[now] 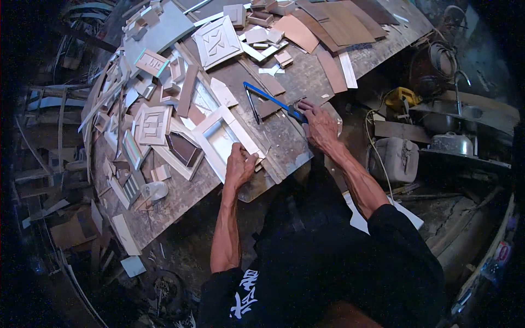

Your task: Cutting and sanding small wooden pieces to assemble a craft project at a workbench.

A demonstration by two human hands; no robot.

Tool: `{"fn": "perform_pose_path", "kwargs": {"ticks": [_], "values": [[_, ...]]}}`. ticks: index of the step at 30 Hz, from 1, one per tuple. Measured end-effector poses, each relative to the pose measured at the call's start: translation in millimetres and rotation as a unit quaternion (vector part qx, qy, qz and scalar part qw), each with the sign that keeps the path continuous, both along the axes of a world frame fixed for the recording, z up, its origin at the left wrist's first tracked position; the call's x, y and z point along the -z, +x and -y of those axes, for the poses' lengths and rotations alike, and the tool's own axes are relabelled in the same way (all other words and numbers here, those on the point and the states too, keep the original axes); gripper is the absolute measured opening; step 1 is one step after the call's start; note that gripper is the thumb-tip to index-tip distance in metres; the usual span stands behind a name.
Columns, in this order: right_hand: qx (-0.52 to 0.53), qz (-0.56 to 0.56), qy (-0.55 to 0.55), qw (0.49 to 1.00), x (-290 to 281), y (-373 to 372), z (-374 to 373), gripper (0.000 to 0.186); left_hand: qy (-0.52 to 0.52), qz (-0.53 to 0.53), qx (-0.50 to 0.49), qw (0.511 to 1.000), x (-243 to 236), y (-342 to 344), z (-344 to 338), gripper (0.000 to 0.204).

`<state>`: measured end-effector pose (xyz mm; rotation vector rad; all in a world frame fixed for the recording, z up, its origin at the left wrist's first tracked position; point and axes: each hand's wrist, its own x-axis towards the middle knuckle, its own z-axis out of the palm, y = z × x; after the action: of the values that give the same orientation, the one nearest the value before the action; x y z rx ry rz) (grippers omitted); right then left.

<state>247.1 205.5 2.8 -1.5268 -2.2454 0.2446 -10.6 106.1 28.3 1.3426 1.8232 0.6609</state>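
Observation:
My right hand (321,127) is closed around the handle of a hacksaw with a blue frame (269,97). The saw points away to the left, held over the workbench, clear of the wooden frame by a gap. My left hand (240,165) grips the near end of a pale rectangular wooden frame (244,138), its fingers curled over the edge. Light shows through the opening of that frame onto a whitish surface. A pale wooden piece with a pointed end (223,93) lies just beyond the frame.
The worn workbench (298,139) bears many offcuts, carved panels (217,42) and small wooden boxes (178,70). Brown curved sheets (333,24) lie at the far right. A clear plastic cup (155,191) stands near the left edge. Beyond the bench's right edge are a grey jerrycan (395,158) and a metal sink (476,113).

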Motion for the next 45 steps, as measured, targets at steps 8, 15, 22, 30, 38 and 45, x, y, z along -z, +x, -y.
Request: {"fn": "perform_pose_path", "kwargs": {"ticks": [8, 15, 22, 30, 38, 45], "values": [[0.013, -0.044, 0.037, 0.998, -0.3, -3.1, -6.1, 0.022, 0.008, 0.011, 0.018, 1.0, -1.8, 0.6, -4.1, 0.038], [0.102, -0.191, -0.065, 0.974, -24.2, 6.9, 28.6, 0.022, 0.043, -0.027, 0.058, 0.997, -17.9, 6.8, 0.9, 0.036], [0.08, -0.46, -0.407, 0.785, -55.8, 2.0, 105.6, 0.019, 0.061, -0.096, 0.072, 0.991, -40.8, 25.9, 18.0, 0.031], [0.014, -0.365, -0.473, 0.802, -54.9, 2.9, 137.5, 0.02, 0.006, 0.006, 0.024, 1.0, -34.6, 30.2, 27.3, 0.033], [-0.056, -0.303, -0.492, 0.815, -47.9, 7.8, 172.7, 0.05, -0.003, -0.026, 0.011, 1.0, -32.0, 39.5, 31.0, 0.032], [-0.034, -0.264, -0.454, 0.85, -61.4, 11.8, 187.6, 0.054, -0.069, 0.002, -0.026, 0.997, -25.8, 39.4, 38.0, 0.028]]}}
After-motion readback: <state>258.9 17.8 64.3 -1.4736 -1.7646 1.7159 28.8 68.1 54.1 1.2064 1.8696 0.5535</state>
